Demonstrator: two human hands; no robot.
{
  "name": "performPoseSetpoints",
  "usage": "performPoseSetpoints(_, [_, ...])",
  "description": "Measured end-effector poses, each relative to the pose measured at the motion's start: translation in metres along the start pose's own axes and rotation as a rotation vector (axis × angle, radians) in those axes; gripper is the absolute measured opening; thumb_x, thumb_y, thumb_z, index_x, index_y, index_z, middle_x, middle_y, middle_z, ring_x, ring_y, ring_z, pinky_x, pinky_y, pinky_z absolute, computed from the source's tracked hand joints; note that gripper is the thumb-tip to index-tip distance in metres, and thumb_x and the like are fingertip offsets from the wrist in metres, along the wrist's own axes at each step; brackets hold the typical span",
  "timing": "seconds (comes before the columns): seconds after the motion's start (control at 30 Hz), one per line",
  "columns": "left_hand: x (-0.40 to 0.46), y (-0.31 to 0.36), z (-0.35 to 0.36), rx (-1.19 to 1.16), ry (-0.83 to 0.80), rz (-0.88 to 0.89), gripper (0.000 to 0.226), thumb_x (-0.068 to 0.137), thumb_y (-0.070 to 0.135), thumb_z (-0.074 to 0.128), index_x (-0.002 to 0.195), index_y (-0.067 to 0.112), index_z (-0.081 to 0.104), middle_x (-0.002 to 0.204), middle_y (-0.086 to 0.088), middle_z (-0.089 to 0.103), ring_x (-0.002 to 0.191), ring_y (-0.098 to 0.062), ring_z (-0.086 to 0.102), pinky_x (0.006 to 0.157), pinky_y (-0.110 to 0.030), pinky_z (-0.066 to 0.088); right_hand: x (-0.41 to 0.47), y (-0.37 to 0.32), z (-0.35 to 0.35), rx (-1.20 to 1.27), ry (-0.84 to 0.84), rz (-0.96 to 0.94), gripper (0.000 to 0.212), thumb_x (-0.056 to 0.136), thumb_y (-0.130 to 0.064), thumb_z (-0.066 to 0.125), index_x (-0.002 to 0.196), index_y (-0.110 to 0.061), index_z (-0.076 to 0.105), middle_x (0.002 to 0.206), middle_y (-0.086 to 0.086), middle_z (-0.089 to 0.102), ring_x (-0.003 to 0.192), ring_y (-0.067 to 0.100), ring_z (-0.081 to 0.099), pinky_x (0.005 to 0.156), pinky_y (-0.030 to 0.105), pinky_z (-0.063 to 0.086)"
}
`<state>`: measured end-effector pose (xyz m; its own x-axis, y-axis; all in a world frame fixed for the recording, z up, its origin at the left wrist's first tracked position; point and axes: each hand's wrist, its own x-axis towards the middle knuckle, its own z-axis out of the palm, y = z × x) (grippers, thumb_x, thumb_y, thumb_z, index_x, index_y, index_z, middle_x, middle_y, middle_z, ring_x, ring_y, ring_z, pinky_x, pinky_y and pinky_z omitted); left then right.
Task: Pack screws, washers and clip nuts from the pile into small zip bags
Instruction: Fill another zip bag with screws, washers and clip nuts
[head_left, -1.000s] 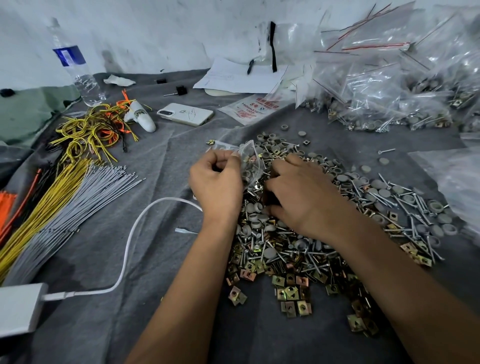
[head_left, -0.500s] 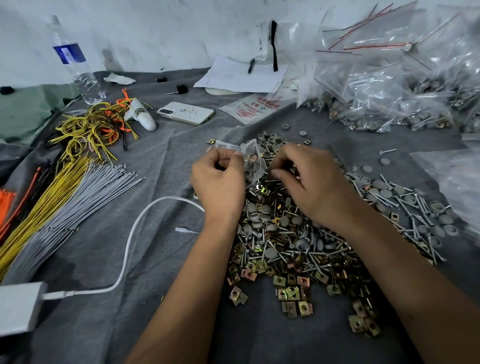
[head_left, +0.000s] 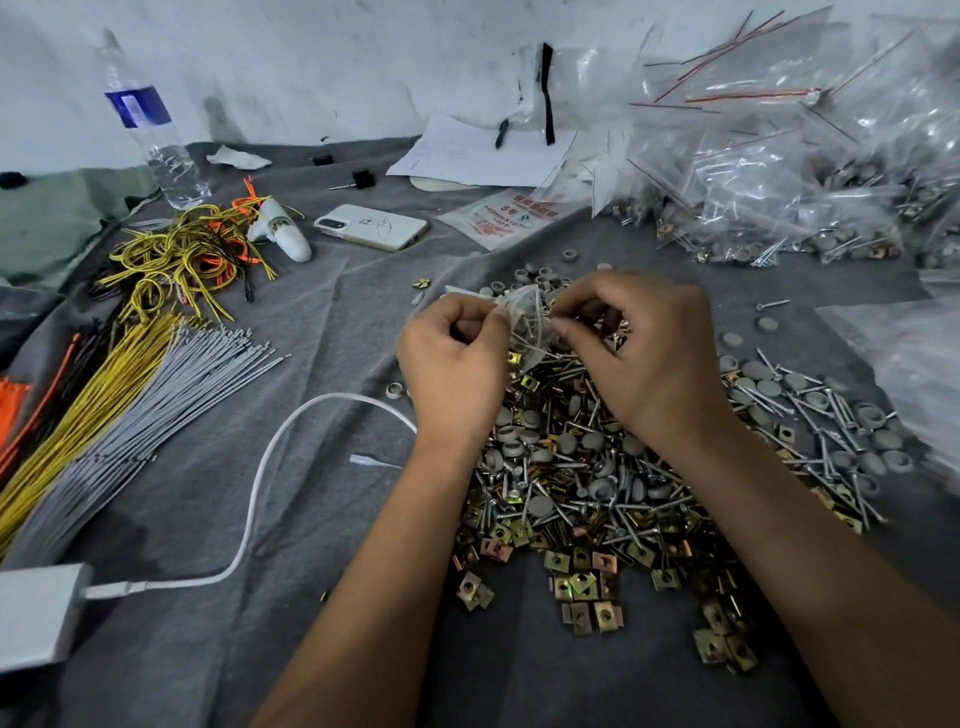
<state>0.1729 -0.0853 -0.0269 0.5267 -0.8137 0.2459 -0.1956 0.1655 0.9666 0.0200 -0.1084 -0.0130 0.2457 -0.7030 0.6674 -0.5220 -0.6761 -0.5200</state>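
Clear plastic zip bag (head_left: 525, 326) sits between both hands, just above far end of hardware pile (head_left: 587, 483) on grey cloth (head_left: 322, 322). Left hand (head_left: 457, 364) w/ fingers curled, pinching bag's left edge. Right hand (head_left: 644, 353) fingers bent, tips pinched at bag mouth; can't tell what's in them. Filled bags (head_left: 769, 197) heaped far right; phone (head_left: 371, 227) far left-centre.
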Motion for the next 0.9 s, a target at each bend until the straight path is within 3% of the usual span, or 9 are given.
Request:
performPoseSetpoints(0.1, [0.002, -0.002, -0.002, -0.011, 0.063, -0.013, 0.016, 0.092, 0.009, 0.068, 0.076, 0.014, 0.072, 0.058, 0.002, 0.064, 0.052, -0.014, 0.059, 0.052, -0.034, 0.051, 0.001, 0.002, 0.000, -0.047, -0.050, 0.059, 0.013, 0.086, -0.017, 0.079, 0.098, -0.016, 0.075, 0.092, -0.009, 0.070, 0.084, 0.002, 0.060, 0.080, 0.009, 0.046])
performPoseSetpoints(0.27, [0.005, -0.003, -0.003, -0.048, 0.191, -0.053, 0.017, 0.089, 0.015, 0.069, 0.073, 0.019, 0.071, 0.057, 0.010, 0.061, 0.054, -0.009, 0.053, 0.057, -0.029, 0.042, -0.002, -0.004, 0.009, -0.440, -0.454, -0.035, 0.035, 0.087, -0.034, 0.076, 0.120, -0.022, 0.073, 0.116, -0.001, 0.060, 0.118, 0.021, 0.044, 0.100, 0.041, 0.044])
performPoseSetpoints(0.47, [0.006, -0.004, -0.004, -0.035, 0.189, -0.050, 0.018, 0.088, 0.016, 0.069, 0.070, 0.021, 0.070, 0.057, 0.009, 0.061, 0.055, -0.011, 0.053, 0.058, -0.031, 0.044, 0.001, -0.008, 0.014, -0.534, -0.530, -0.038, 0.032, 0.088, -0.035, 0.073, 0.115, -0.018, 0.071, 0.120, 0.001, 0.054, 0.121, 0.024, 0.040, 0.100, 0.044, 0.044])
performPoseSetpoints(0.6, [0.006, -0.006, -0.004, -0.025, 0.171, -0.062, 0.015, 0.088, 0.016, 0.069, 0.073, 0.018, 0.070, 0.059, 0.006, 0.061, 0.055, -0.011, 0.053, 0.058, -0.030, 0.043, -0.003, -0.005, 0.009, -0.319, -0.392, 0.017, 0.025, 0.090, -0.028, 0.072, 0.112, -0.018, 0.068, 0.113, -0.002, 0.065, 0.110, 0.017, 0.054, 0.099, 0.037, 0.047])
performPoseSetpoints(0.67, [0.006, -0.005, -0.003, -0.017, 0.129, -0.044, 0.013, 0.089, 0.013, 0.068, 0.076, 0.015, 0.072, 0.060, 0.003, 0.063, 0.055, -0.011, 0.055, 0.056, -0.029, 0.044, -0.003, -0.004, 0.005, -0.110, -0.204, 0.090, 0.015, 0.092, -0.022, 0.072, 0.105, -0.015, 0.067, 0.101, -0.006, 0.067, 0.094, 0.010, 0.062, 0.087, 0.022, 0.053])
performPoseSetpoints(0.73, [0.003, -0.003, -0.001, 0.007, 0.082, -0.002, 0.012, 0.090, 0.009, 0.068, 0.079, 0.011, 0.073, 0.061, 0.000, 0.066, 0.053, -0.010, 0.058, 0.052, -0.028, 0.047, 0.000, -0.005, 0.003, 0.007, -0.029, 0.095, 0.011, 0.092, -0.016, 0.073, 0.102, -0.012, 0.069, 0.093, -0.009, 0.067, 0.082, 0.004, 0.063, 0.076, 0.008, 0.049])
performPoseSetpoints(0.9, [-0.001, -0.002, 0.001, 0.042, 0.021, 0.036, 0.013, 0.092, 0.007, 0.070, 0.081, 0.011, 0.074, 0.063, -0.008, 0.068, 0.053, -0.014, 0.063, 0.054, -0.035, 0.055, -0.001, -0.004, 0.004, 0.061, 0.004, 0.021, 0.012, 0.090, -0.012, 0.077, 0.100, -0.008, 0.074, 0.091, -0.001, 0.072, 0.082, 0.004, 0.066, 0.076, 0.011, 0.051])
